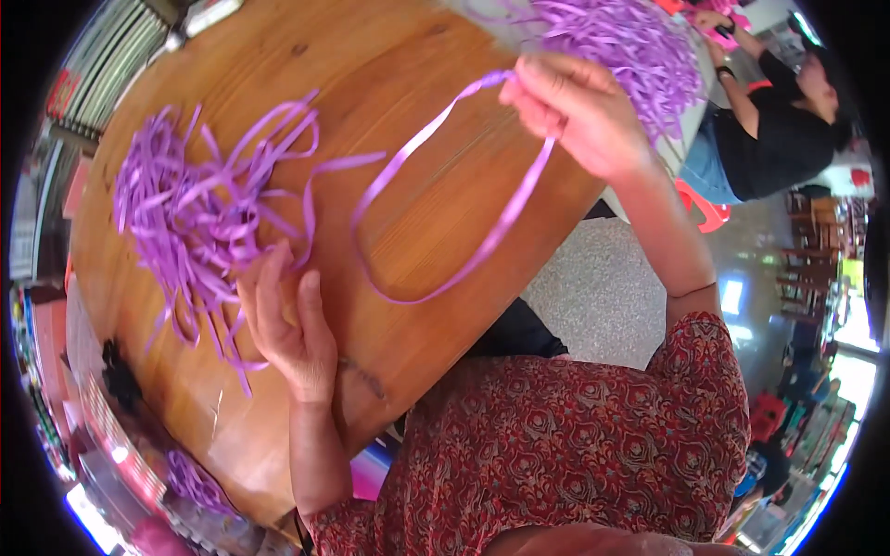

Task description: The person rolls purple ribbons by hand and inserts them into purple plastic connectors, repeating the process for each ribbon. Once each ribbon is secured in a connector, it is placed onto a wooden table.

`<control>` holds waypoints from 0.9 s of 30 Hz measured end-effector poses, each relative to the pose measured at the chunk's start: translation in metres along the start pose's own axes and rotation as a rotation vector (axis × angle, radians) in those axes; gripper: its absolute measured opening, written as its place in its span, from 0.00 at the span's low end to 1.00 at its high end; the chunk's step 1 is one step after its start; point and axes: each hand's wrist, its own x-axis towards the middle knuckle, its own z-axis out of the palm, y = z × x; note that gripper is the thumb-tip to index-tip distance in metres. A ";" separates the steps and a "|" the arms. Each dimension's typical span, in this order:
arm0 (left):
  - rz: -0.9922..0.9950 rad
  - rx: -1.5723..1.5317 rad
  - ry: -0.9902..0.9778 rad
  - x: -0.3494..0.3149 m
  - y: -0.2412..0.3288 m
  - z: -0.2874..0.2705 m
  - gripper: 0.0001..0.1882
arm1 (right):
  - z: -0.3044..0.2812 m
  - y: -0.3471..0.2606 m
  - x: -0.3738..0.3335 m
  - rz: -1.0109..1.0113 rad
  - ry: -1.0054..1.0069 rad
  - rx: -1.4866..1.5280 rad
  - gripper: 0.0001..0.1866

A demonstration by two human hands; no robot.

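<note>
A loop of shiny purple ribbon [503, 222] hangs from my right hand [589, 111], raised over the right side of the table. Thumb and fingers pinch it where a twisted or knotted part shows. The bottom of the loop hangs over the wood. My left hand [295, 334] is open, palm turned up, with its fingertips at the near edge of a loose pile of purple ribbons [190, 199]. One ribbon strand from that pile stretches right toward the loop. Whether my left fingertips touch the pile I cannot tell.
The round wooden table [389, 83] carries both hands' work. A larger heap of purple ribbon [621, 56] lies at the far right. Beyond it sits a person in black [779, 139], handling something pink. More purple ribbon [197, 482] lies at lower left, past the table edge.
</note>
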 end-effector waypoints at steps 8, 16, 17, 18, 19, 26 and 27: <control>0.045 -0.010 -0.145 -0.008 -0.008 0.024 0.12 | -0.146 -0.053 0.033 -0.199 0.712 -0.903 0.09; 0.030 -0.021 -0.114 -0.010 -0.007 0.026 0.08 | -0.100 -0.046 0.047 -0.608 0.593 -1.388 0.08; 0.081 -0.013 -0.118 -0.009 -0.005 0.027 0.07 | -0.077 -0.034 0.046 -0.406 0.508 -1.137 0.10; 0.137 -0.012 -0.121 -0.007 -0.004 0.026 0.06 | -0.065 -0.022 0.053 -0.409 0.466 -1.112 0.10; 0.206 -0.053 -0.154 -0.003 -0.001 0.026 0.07 | -0.057 -0.007 0.059 -0.566 0.283 -1.147 0.09; 0.440 -0.232 -0.282 0.001 0.022 0.028 0.17 | 0.076 0.032 0.068 -0.824 -0.318 -1.111 0.10; 0.463 -0.241 -0.254 0.002 0.026 0.027 0.19 | 0.086 0.030 0.071 -0.832 -0.332 -1.105 0.10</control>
